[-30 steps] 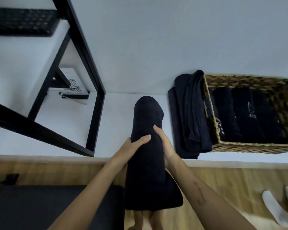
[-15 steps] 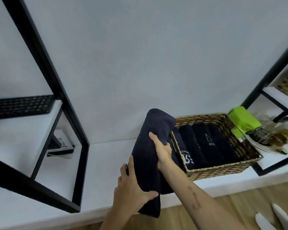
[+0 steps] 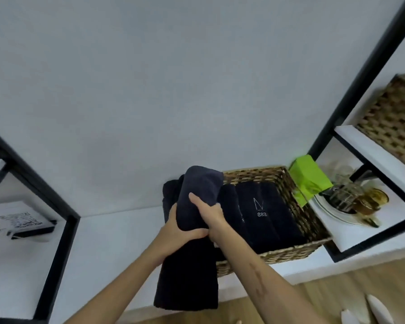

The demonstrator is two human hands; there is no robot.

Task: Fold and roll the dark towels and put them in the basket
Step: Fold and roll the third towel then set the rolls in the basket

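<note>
Here, soft rolled towel (image 3: 197,202), woven basket (image 3: 288,252).

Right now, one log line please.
phase: carrying | both hands grip rolled towel | beside basket | not yet in

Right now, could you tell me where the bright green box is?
In the head view, the bright green box sits at right, between the woven wicker basket and the glassware.

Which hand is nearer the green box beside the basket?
Right. The right hand grips the towel on the side facing the green box; the left hand is farther away.
</note>
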